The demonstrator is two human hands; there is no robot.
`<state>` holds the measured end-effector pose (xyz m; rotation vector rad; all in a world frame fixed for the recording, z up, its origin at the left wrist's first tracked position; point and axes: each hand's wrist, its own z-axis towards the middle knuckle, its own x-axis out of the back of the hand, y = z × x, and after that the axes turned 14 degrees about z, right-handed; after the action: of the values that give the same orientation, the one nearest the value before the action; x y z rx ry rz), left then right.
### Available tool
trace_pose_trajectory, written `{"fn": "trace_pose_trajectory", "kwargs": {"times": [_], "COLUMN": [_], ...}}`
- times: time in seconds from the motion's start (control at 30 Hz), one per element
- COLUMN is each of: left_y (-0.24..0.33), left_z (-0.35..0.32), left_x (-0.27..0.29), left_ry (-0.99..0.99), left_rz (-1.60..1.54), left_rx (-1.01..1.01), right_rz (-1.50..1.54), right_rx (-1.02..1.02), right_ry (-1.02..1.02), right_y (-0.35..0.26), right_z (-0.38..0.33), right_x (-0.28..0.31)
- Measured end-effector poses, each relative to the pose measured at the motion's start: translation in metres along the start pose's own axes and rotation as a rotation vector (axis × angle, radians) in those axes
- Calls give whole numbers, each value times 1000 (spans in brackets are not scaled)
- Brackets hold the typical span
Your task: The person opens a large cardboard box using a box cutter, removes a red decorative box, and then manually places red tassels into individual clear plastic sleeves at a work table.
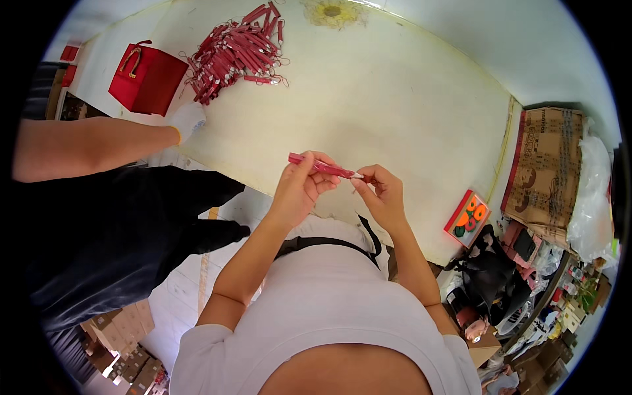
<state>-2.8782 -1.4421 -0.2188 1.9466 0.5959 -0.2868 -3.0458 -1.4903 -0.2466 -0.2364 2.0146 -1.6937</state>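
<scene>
Watching remotely, I see the left hand (296,187) gripping a slim red stick (338,171) over the table (408,125), near edge — apparently steadying it for the right hand (383,194), which pinches its pale tip — with a looped-cord stick pile (234,56) far left.

The person is wearing a white shirt (342,299), its short sleeves (201,349) ending above the elbows, its round neckline (349,338) curving wide. A black band (316,241) is crossing the waist; left hand (297,189) and right hand (384,195) are showing bare.
</scene>
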Motion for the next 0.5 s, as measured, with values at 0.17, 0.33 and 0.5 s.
{"fn": "trace_pose_trajectory", "kwargs": {"times": [0.17,0.33,0.5], "left_y": [-3,-13,-21], "left_z": [-17,-25,-34], "left_x": [1,-1,15], "left_ry": [41,123,157], "left_rz": [28,98,332], "left_rx": [-83,-118,-91], "right_rz": [123,328,430], "right_rx": [-63,-40,-45], "right_ry": [37,64,89], "right_y": [-12,-3,-15], "right_z": [-22,-32,-35], "right_x": [11,20,12]}}
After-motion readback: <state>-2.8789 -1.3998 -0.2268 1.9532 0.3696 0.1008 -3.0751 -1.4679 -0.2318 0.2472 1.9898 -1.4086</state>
